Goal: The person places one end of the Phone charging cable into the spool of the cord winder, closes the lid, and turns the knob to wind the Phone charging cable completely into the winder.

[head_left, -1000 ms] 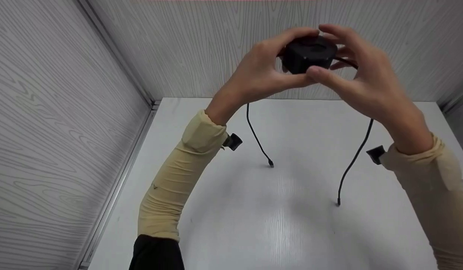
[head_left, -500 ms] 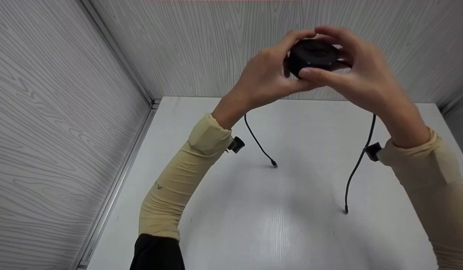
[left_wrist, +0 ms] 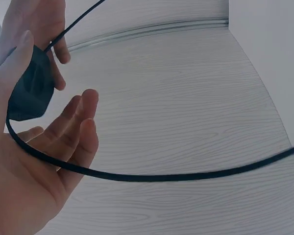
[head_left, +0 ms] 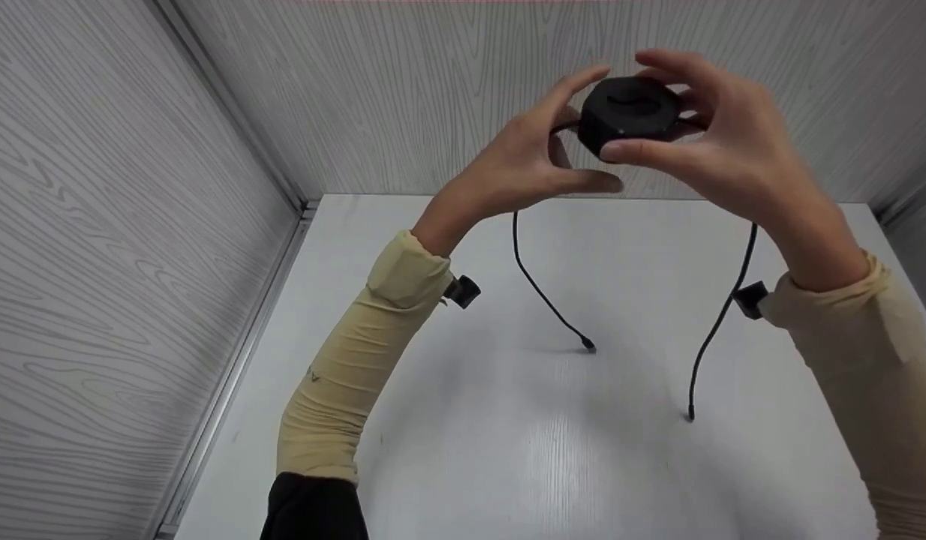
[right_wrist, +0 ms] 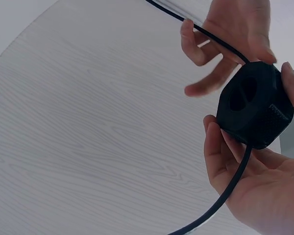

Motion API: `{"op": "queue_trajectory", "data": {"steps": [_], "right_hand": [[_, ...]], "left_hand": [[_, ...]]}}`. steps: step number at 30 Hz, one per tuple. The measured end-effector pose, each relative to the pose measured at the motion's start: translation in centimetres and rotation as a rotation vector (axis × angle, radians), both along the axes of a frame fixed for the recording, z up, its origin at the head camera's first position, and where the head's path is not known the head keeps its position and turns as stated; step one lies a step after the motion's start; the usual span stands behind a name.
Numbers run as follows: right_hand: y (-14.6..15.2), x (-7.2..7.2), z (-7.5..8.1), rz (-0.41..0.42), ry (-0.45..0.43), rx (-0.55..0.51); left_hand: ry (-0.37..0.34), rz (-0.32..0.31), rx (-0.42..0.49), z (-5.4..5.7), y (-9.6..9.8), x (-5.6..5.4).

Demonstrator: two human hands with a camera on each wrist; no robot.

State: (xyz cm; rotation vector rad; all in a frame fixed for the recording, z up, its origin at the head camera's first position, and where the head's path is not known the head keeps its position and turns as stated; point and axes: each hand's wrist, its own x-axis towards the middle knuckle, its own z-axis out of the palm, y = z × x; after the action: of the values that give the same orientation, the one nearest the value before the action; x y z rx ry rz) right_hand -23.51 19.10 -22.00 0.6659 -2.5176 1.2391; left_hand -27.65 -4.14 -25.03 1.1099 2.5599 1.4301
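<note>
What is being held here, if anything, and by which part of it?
The right hand holds the black box by its outer sides; the left hand does not grip it.

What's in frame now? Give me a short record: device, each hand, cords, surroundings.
device: black, faceted, held up off the table
right hand: grips device, thumb on its near edge
left hand: open beside device, thumb and fingers spread; contact unclear
left cord: black, runs from device past the left hand
right cord: black, runs from device past the right hand
cord ends: both free, seen against the table; contact unclear
backdrop: grey wood-grain wall
</note>
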Motion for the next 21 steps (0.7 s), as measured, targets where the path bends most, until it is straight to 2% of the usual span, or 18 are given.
{"op": "queue_trajectory", "data": {"steps": [4, 9, 13, 18, 21], "right_hand": [[0.1, 0.1, 0.4, -0.002, 0.018, -0.012], [0.0, 0.3, 0.5, -0.003, 0.048, 0.008], [0.0, 0.4, 0.4, 0.006, 0.066, -0.012], [-0.1, 0.3, 0.4, 0.026, 0.069, -0.063], [-0.2, 0.3, 0.5, 0.032, 0.062, -0.094]], "left_hand": [[-0.073, -0.014, 0.038, -1.0, -0.3, -0.4], [-0.098, -0.057, 0.102, -2.1, 0.3, -0.8], [-0.124, -0.121, 0.149, -3.1, 1.3, -1.0], [-0.181, -0.147, 0.102, -4.4, 2.1, -1.3], [-0.262, -0.172, 0.032, -5.6, 2.8, -1.4]]}}
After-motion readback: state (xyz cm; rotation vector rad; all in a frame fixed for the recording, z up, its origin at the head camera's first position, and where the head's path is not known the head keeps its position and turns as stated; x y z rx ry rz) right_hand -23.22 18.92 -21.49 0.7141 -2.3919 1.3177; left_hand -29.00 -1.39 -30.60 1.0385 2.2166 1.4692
